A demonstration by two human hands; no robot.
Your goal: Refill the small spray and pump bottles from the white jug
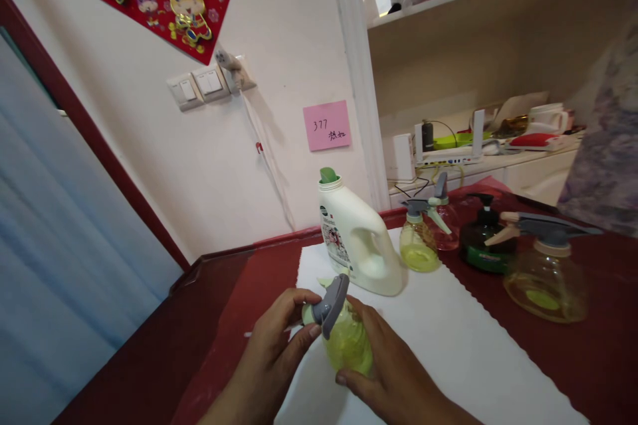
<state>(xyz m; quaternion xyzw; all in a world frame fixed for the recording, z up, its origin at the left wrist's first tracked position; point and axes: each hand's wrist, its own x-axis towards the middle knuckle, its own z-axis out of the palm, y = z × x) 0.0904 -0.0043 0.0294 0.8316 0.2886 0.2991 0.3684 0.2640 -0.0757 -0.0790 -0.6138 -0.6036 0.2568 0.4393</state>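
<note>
My left hand (284, 339) pinches the grey and pale green spray head (333, 304) between thumb and fingers. My right hand (381, 358) is wrapped round the side of a clear spray bottle (349, 345) with yellow-green liquid in it. The spray head lies tilted in front of the bottle's upper part, and I cannot tell whether the two are joined. Just behind stands a large cream detergent jug (356, 232) with a handle and a green piece in its open mouth. Both hands are over a white sheet (448, 332).
Right of the jug stand a yellow-liquid spray bottle (417, 246), a pinkish one (446, 219), a dark pump bottle (486, 239) and a larger spray bottle (545, 282). The dark red table (214, 319) meets a wall with a pink note (327, 125). A blue curtain (74, 232) hangs left.
</note>
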